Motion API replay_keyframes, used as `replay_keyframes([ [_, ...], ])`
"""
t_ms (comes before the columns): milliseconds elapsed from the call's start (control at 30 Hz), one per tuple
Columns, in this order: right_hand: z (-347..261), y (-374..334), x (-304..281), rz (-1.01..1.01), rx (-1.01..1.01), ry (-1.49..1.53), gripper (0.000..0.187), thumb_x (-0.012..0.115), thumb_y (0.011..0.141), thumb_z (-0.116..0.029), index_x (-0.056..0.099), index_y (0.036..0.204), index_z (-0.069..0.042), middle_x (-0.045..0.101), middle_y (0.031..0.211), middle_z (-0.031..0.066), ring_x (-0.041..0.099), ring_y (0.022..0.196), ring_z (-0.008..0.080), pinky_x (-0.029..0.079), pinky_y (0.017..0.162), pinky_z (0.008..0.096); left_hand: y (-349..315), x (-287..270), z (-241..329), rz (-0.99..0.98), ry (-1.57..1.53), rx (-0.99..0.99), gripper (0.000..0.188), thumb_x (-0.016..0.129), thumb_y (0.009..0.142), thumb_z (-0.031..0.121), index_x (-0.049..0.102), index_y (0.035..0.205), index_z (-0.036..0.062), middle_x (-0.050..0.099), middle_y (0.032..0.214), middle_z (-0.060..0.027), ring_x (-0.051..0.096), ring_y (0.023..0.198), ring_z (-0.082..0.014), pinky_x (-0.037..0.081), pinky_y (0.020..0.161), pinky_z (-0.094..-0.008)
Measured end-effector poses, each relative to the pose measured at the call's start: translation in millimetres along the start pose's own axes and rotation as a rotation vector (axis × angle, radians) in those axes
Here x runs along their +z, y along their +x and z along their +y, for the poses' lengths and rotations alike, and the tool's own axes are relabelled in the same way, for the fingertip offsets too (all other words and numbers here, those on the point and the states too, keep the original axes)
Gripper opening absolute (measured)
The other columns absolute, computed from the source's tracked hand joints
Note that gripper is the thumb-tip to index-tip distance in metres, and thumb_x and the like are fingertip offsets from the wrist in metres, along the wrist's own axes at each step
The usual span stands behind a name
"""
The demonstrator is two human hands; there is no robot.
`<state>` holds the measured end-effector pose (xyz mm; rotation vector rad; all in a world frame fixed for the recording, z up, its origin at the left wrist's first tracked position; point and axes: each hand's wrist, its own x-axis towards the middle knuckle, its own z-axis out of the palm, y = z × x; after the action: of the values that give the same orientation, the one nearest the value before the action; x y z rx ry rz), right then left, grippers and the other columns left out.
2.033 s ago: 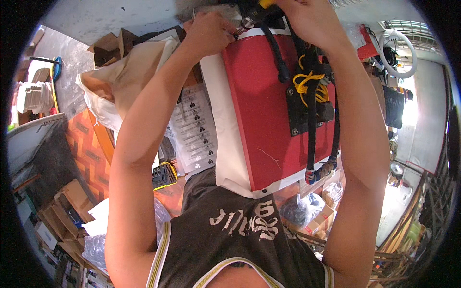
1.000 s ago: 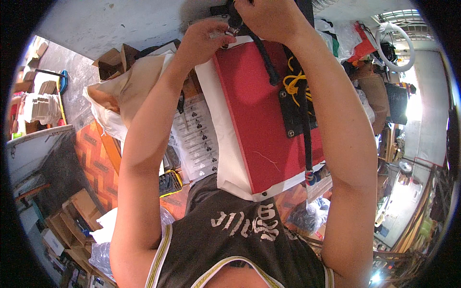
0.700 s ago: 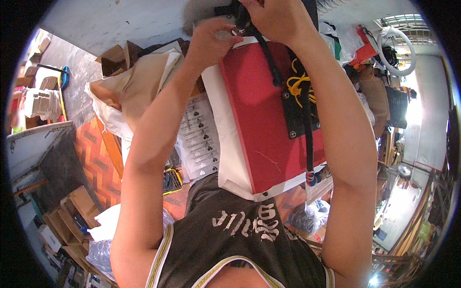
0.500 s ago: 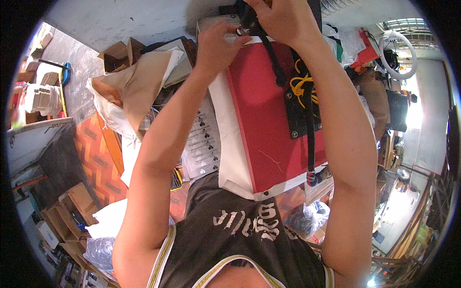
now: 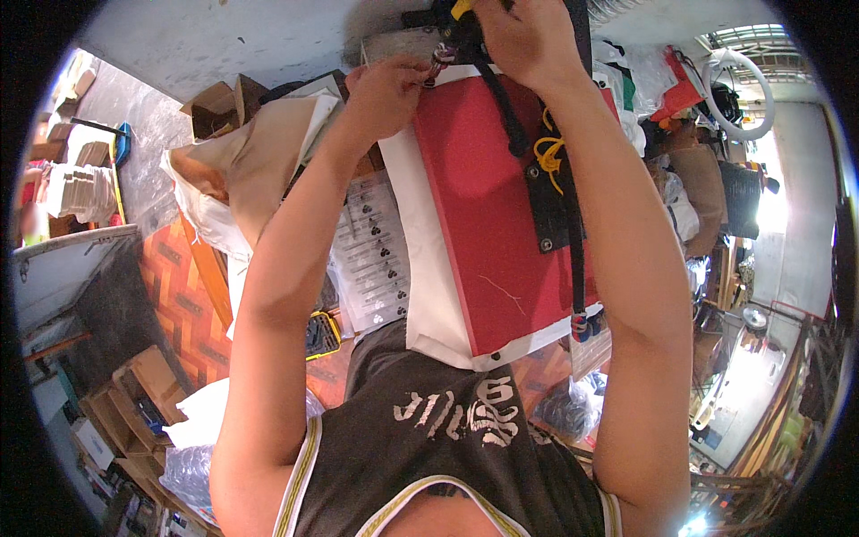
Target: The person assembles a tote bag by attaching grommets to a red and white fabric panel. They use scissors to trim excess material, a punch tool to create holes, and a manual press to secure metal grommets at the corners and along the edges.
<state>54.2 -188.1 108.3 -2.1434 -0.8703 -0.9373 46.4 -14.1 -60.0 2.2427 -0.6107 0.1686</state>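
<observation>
Red panel (image 5: 492, 242) lies in front of the person, near end close to the dark shirt (image 5: 447, 421), far end by the pale wall (image 5: 268, 36); the body probably helps keep it from sliding. White sheeting (image 5: 425, 268) shows beneath it along the left side, likely a covering. Right hand (image 5: 530, 40) wraps a black-and-yellow power driver (image 5: 461, 31), partly cut off by the upper edge, chuck toward the panel's far left corner. Left hand (image 5: 386, 89) apart from the right, fingertips bunched just beside the chuck, seemingly to steady or guide; whether they pinch anything cannot be told. Black strap (image 5: 575, 251) hangs over the panel.
</observation>
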Motion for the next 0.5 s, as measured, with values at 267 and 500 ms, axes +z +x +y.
replay_keyframes([
  [267,-5,-12,-1,0.115,0.104,-0.302,0.035,0.071,0.088,-0.013,0.068,0.122,-0.006,0.070,0.098,0.0142,0.067,0.086,0.0281,0.054,0.078,0.0376,3,-1,5,-0.010,-0.010,-0.007,0.033,0.058,0.087,0.017,0.076,0.114,0.0175,0.067,0.131,-0.0005,0.061,0.122,-0.0275,0.031,0.110,-0.0564],
  [500,-33,8,-19,-0.058,0.213,-0.290,0.018,0.076,0.084,-0.013,0.072,0.099,-0.004,0.069,0.083,0.0119,0.068,0.080,0.0255,0.054,0.073,0.0367,-1,-7,5,-0.024,-0.067,-0.082,0.034,0.059,0.084,0.018,0.078,0.112,0.0208,0.069,0.127,0.0018,0.065,0.116,-0.0287,0.036,0.107,-0.0509],
])
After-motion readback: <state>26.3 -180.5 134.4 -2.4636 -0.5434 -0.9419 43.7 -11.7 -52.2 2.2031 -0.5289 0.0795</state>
